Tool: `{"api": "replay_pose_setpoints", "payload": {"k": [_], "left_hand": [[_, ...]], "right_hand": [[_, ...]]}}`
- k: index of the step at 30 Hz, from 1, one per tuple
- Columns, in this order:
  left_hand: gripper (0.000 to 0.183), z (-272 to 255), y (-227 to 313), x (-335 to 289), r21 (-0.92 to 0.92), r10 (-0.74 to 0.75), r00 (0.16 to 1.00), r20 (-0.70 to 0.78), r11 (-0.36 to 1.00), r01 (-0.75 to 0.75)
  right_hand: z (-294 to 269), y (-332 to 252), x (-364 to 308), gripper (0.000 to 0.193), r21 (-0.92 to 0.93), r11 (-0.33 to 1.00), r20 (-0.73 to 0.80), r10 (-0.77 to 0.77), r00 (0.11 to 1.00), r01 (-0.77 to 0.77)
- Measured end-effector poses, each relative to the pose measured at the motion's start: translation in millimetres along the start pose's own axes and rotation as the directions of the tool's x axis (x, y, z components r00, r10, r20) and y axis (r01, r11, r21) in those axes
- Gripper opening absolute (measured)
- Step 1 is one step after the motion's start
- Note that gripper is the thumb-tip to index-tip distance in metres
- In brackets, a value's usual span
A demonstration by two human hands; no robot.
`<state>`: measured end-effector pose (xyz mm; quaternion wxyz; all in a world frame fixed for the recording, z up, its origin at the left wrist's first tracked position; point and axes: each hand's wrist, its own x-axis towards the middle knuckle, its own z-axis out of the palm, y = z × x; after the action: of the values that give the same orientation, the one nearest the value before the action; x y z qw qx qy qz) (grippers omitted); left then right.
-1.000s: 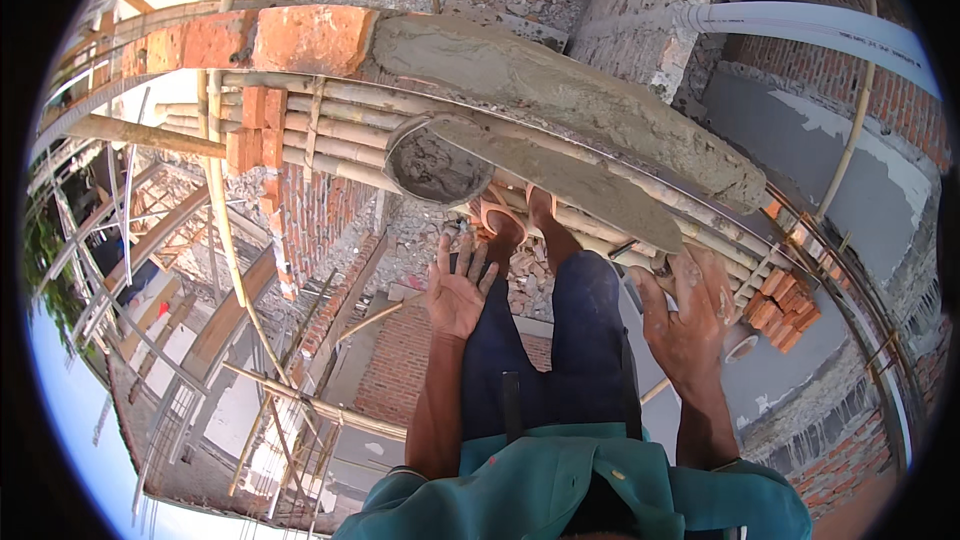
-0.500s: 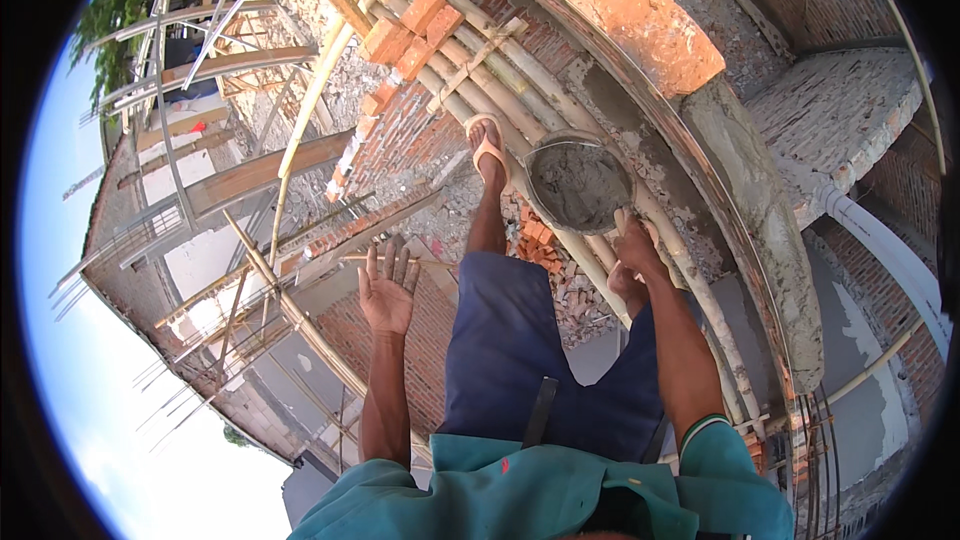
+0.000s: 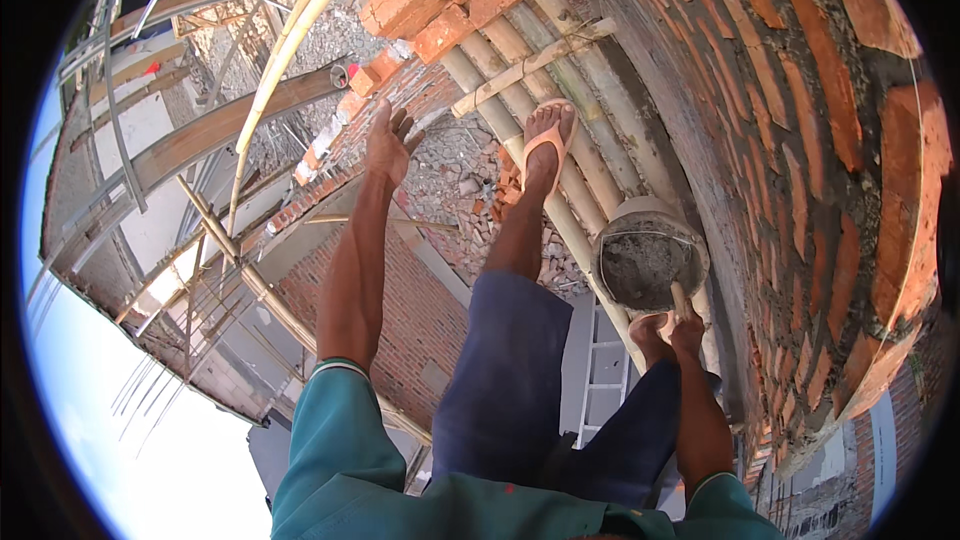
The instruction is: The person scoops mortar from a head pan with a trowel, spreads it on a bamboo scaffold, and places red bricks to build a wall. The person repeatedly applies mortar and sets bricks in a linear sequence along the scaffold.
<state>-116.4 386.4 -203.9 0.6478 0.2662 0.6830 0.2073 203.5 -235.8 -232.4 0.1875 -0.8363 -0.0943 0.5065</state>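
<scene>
My left hand [image 3: 393,148] reaches forward on the left with its fingers apart and nothing in it. Just beyond it, several orange bricks [image 3: 445,2] are stacked at the far end of the bamboo scaffold. My right hand [image 3: 687,332] is closed round the short wooden handle of a trowel [image 3: 680,298] at the near rim of the bucket. The trowel's blade is hidden, apparently in the mortar. Grey wet mortar [image 3: 645,265] partly fills the round bucket [image 3: 610,215], which stands on the bamboo poles beside my right foot.
Bamboo poles [image 3: 580,195] lashed with a crosspiece [image 3: 535,68] form the narrow platform under my sandalled feet. A brick wall [image 3: 760,160] with mortar joints rises close on the right, with a string [image 3: 915,140] along it. Rubble [image 3: 465,165] and a ladder [image 3: 605,365] show far below.
My view has shifted toward the brick wall. My left hand has moved forward, nearer the stacked bricks. My right hand stays at the bucket, which now appears lower and farther right.
</scene>
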Motion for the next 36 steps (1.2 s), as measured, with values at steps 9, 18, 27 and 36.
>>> {"api": "replay_pose_setpoints", "payload": {"k": [9,18,27,36], "left_hand": [[0.099,7,88,250,-0.050,0.040,0.999,-0.015,0.998,-0.040],[0.080,1,68,271,-0.031,0.202,0.953,0.224,0.979,-0.200],[0.091,-18,73,271,0.069,0.020,0.963,0.267,0.997,-0.040],[0.117,14,34,231,0.725,0.201,0.911,0.360,0.554,-0.409]], "right_hand": [[13,-10,10,0.052,-0.362,0.821,-0.049,0.456,0.888,-0.442],[15,49,-14,0.070,-0.202,0.912,-0.076,0.349,0.934,-0.357],[5,20,-15,0.099,-0.040,0.915,-0.007,0.402,0.916,-0.402],[40,-44,-23,0.050,-0.557,0.730,-0.315,0.257,0.914,-0.397]]}}
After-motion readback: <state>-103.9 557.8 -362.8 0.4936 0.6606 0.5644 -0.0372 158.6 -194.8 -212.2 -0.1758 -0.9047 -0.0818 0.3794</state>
